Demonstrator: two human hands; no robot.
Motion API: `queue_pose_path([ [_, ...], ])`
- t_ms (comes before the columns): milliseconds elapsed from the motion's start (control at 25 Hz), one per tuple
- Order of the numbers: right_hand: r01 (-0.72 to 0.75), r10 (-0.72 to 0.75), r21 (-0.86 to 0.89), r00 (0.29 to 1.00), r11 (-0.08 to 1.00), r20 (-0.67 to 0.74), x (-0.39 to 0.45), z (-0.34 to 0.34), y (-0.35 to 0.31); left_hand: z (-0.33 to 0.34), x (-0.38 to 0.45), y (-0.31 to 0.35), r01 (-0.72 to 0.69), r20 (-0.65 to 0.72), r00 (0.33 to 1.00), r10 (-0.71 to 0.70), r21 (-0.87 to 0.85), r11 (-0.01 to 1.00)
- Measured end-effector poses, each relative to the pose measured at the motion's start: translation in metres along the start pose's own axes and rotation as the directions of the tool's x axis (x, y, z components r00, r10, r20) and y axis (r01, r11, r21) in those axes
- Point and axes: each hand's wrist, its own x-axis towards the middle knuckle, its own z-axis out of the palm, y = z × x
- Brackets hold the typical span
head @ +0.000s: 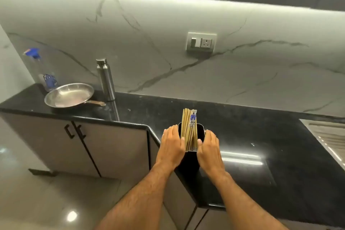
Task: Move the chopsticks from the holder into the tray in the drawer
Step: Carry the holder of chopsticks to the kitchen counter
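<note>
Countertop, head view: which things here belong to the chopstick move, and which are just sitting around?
Job:
chopsticks
holder
left hand
right hand

Bystanders:
frying pan
steel bottle
plastic bottle
wall socket
sink drainer

Drawer and tray: not in view.

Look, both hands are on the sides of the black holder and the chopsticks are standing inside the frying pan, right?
Not quite. The chopsticks stand inside the black holder, not the frying pan, which sits bare far to the left. The head view shows it. The left hand and right hand do flank the holder.
</note>
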Motion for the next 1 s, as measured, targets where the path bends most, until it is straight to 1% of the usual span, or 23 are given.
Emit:
queue_pose_path([
  [80,-0.072,0.072,0.065,0.997,0.995,0.008,0.007,0.01,0.008,0.014,0.004,-0.005,0.089,-0.003,0.996,-0.089,-0.076,0.993],
  [120,-0.1,0.098,0.074,0.995,0.992,0.027,0.008,0.014,0.011,0.018,0.003,-0.006,0.127,0.011,0.992,-0.127,-0.083,0.988],
  [200,-0.144,0.136,0.119,0.988,0.982,0.075,0.009,0.022,0.017,0.028,0.003,-0.009,0.224,0.089,0.973,-0.214,-0.125,0.967],
  [320,-0.16,0.145,0.194,0.986,0.968,0.085,0.01,0.025,0.02,0.034,0.007,-0.007,0.366,0.172,0.927,-0.333,-0.222,0.904],
  [360,-0.182,0.167,0.215,0.982,0.96,0.086,0.011,0.026,0.021,0.035,0.009,-0.006,0.399,0.189,0.914,-0.36,-0.24,0.885],
  [520,-0.245,0.227,0.292,0.969,0.924,0.093,0.009,0.03,0.018,0.035,0.008,-0.003,0.449,0.192,0.892,-0.408,-0.29,0.845],
  [680,-0.209,0.187,0.319,0.977,0.925,0.1,-0.003,0.039,0.008,0.023,-0.01,-0.011,0.486,0.145,0.873,-0.465,-0.319,0.813],
  [800,-0.155,0.12,0.359,0.986,0.92,0.118,-0.015,0.048,-0.012,0.004,-0.03,-0.025,0.499,0.088,0.86,-0.503,-0.354,0.791],
  [920,-0.102,0.037,0.411,0.986,0.906,0.165,-0.037,0.061,-0.037,-0.02,-0.056,-0.041,0.52,-0.014,0.827,-0.561,-0.358,0.775],
  [1000,-0.066,-0.026,0.453,0.981,0.889,0.193,-0.058,0.072,-0.056,-0.035,-0.079,-0.052,0.543,-0.092,0.79,-0.606,-0.354,0.761],
])
